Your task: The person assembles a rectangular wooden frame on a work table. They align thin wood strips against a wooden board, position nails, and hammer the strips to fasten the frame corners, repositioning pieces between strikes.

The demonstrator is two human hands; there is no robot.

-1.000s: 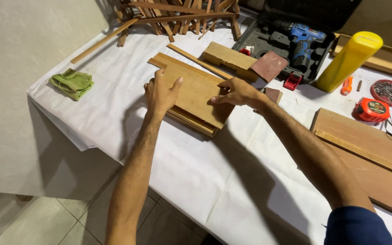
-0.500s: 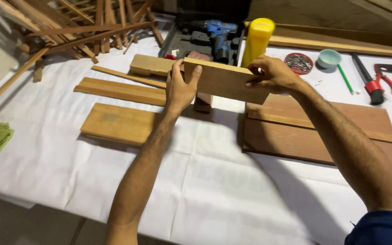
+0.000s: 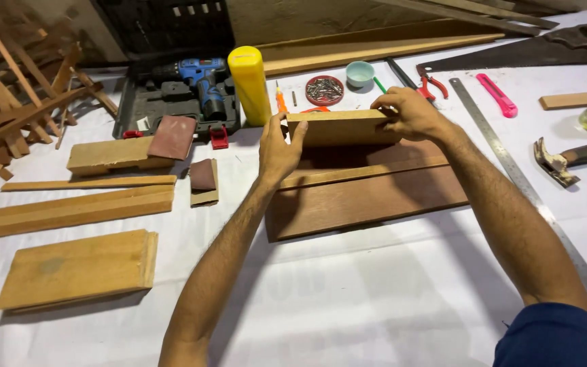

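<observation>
White-sheeted workbench (image 3: 348, 299), scattered wooden boards (image 3: 76, 268)

White-covered table (image 3: 348, 306), dark wall (image 3: 307, 20) behind

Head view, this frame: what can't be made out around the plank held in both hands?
- Light plank: both ends covered by the left hand and right hand.
- Dark board: far edge hidden behind the plank.
- Small red dish: contents too small to identify.
- Hammer: handle cut off by the right frame edge.
- Handsaw: handle runs out of the frame.
</observation>
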